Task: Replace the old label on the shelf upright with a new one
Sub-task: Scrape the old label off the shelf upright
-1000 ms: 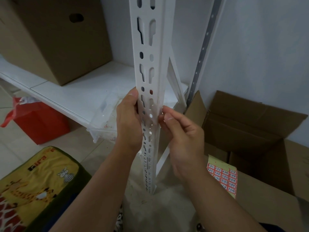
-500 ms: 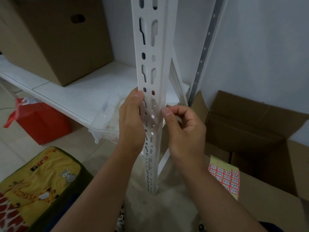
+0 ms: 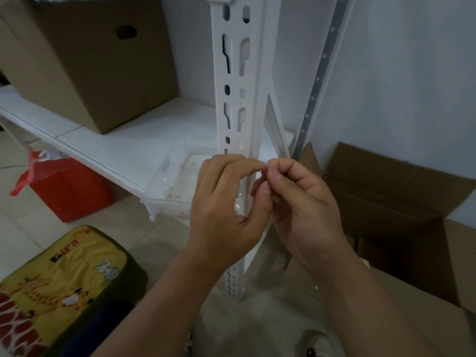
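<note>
The white slotted shelf upright stands in the middle, running down to the floor. My left hand curls around its front at mid height, thumb on the right edge. My right hand is just right of the upright, with fingers pinched on a small pale scrap of label. The fingertips of both hands meet at the upright's right edge. Only a sliver of the label sheet shows behind my right wrist. No label is visible on the upright itself.
A white shelf board carries a closed cardboard box and a clear plastic tray. An open cardboard box sits at right. A red bag and a yellow cushion lie on the floor at left.
My right hand has drawn in from the upright's edge and closed its fingers on a small scrap. My left fingers reached across to meet it. The label sheet has become hidden by my right arm.
</note>
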Action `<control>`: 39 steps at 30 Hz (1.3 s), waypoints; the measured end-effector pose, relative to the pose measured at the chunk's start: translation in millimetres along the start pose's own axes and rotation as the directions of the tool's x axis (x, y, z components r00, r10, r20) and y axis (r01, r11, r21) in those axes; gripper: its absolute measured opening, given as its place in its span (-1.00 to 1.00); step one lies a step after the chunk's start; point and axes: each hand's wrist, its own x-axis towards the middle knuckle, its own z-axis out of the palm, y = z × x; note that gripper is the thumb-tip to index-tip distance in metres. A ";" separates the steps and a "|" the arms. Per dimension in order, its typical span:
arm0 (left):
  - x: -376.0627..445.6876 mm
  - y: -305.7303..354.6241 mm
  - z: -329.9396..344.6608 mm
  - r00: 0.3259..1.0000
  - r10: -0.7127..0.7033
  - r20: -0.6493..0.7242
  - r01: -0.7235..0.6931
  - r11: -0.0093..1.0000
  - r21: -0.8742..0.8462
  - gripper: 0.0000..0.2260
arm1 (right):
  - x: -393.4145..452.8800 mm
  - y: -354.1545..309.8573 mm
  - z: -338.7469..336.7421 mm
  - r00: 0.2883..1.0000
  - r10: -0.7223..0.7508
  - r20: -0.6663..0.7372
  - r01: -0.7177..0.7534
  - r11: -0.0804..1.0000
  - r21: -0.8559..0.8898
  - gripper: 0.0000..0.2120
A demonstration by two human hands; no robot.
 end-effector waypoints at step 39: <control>14.1 -88.6 11.5 0.442 -0.867 0.229 0.896 0.440 -0.065 -0.62 | 20.9 37.2 -3.5 0.952 -0.286 -0.104 0.159 0.758 -0.632 -0.72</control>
